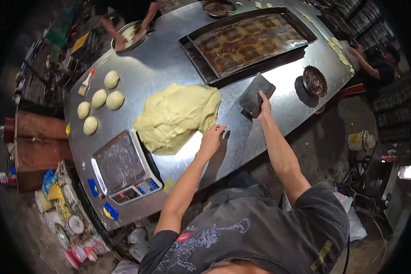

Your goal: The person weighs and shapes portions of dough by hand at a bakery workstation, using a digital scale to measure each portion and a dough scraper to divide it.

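Brushed, dull-shining metal table (169, 64); soft, lumpy matt dough (176, 116); dark matt metal scraper (256, 93).

- A long steel-topped table (169, 59) is set across the middle; its surface is dull and scuffed, with soft reflections.
- A dark, stained concrete floor (333, 132) is seen past the table's right edge, littered with small scraps.
- Stacked dark racks (365, 20) are placed beyond the table's far right corner.
- Rust-brown cylinders (36, 141) are laid along the table's left edge.
- Tins, tubs and packets (64, 205) are piled on the floor off the near left corner.
- A white bucket (360, 140) is stood on the floor to the right, with a white sack (354, 223) nearer.
- One bright patch of light (406, 172) is seen far right; the room edges are dimly lit.
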Demonstrator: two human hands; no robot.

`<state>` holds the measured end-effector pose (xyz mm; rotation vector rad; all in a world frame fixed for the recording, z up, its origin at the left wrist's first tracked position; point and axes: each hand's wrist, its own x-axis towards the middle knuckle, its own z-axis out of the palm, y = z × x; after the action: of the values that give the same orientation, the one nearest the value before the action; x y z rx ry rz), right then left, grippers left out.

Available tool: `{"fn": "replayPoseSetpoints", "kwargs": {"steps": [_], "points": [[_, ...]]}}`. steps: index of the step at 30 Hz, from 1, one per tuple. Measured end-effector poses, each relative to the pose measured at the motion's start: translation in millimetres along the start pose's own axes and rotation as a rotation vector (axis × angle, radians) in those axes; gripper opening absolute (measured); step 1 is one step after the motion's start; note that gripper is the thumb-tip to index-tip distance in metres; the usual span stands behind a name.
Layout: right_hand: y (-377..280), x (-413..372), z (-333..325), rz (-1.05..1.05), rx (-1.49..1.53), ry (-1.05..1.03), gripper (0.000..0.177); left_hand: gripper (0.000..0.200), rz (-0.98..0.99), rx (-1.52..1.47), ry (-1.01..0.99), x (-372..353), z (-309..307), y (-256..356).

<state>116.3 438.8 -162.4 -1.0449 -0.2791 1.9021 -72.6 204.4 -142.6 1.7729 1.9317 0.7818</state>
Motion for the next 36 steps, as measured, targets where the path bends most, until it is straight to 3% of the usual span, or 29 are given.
{"fn": "replayPoseSetpoints", "kwargs": {"steps": [2,5,6,9,10,13,15,17,21,23,24,25,27,28,32,36], "points": [[-6.0,14.6,0.5,-0.047,-0.037,-0.032,0.039,0.047,0.003,0.364,0.150,40.6,27.2,-8.7],[-14.6,28.9,7.5,-0.085,-0.136,0.001,0.040,0.047,-0.198,0.614,0.098,75.6,55.8,-5.7],[-17.9,33.7,10.7,-0.072,-0.168,0.006,0.038,0.035,-0.147,0.671,0.223,84.1,77.5,-23.7],[-21.0,38.4,15.4,0.015,-0.211,-0.062,0.037,0.017,-0.130,0.477,0.145,94.2,57.9,-33.8],[-19.4,45.2,10.1,0.034,-0.230,-0.109,0.036,0.008,-0.046,0.465,0.212,101.6,74.6,-62.3],[-21.1,26.2,22.2,0.008,-0.237,-0.122,0.036,0.013,-0.509,-0.894,-0.365,100.4,5.8,-55.9],[-17.7,24.6,15.1,0.003,-0.213,-0.121,0.037,0.020,-0.707,-1.413,0.042,85.4,-71.3,-20.4],[-17.0,20.1,9.8,-0.012,-0.236,-0.092,0.037,0.024,-0.449,-1.651,0.437,99.1,-122.6,-32.3],[-26.1,10.3,-7.8,-0.046,-0.241,-0.002,0.036,0.039,-0.580,-0.722,0.365,158.5,-94.6,-55.6],[-35.8,-4.7,-13.8,-0.075,-0.253,0.020,0.035,0.049,-0.465,-0.022,0.233,164.2,-56.5,-57.7],[-39.5,-6.3,-21.9,-0.075,-0.273,0.021,0.036,0.055,-0.315,0.448,0.112,162.0,-27.4,-49.9],[-43.6,-2.9,-37.1,-0.076,-0.291,0.022,0.037,0.057,-0.300,0.569,0.115,155.3,-10.5,-48.0],[-48.6,2.7,-53.6,-0.106,-0.313,0.036,0.039,0.060,-0.265,0.804,0.134,148.9,16.9,-47.0],[-51.5,3.2,-60.2,-0.135,-0.316,0.053,0.039,0.052,-0.193,0.898,0.238,152.8,26.4,-58.1],[-59.2,-21.2,-62.9,-0.187,-0.406,0.067,0.039,0.043,-0.114,0.864,0.241,170.2,19.7,-77.2],[-53.1,-37.4,-65.6,-0.183,-0.471,0.018,0.039,0.045,-0.223,0.629,0.019,183.3,5.6,-81.2]]}}
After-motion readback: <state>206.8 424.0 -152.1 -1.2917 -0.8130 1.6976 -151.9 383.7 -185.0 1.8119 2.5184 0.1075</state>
